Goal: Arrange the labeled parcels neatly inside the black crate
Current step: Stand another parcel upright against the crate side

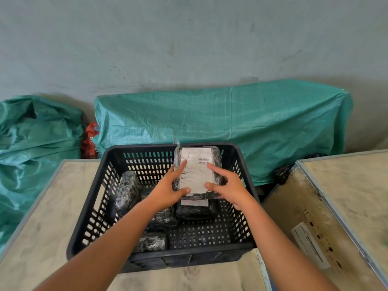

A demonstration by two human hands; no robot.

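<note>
A single head-worn wide-angle view looks forward and down from close above the near edge of the tabletop (52, 217), facing the far wall (189, 38). The crate (168, 257) sits centred, both forearms entering from the bottom.

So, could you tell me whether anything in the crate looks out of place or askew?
One wrapped parcel at the crate's left side leans tilted on edge instead of lying flat like the others. Nothing looks spilled or damaged.

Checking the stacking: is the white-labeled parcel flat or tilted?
Tilted: the white-labeled parcel leans label-up on a lower parcel, against the black crate wall.
</note>
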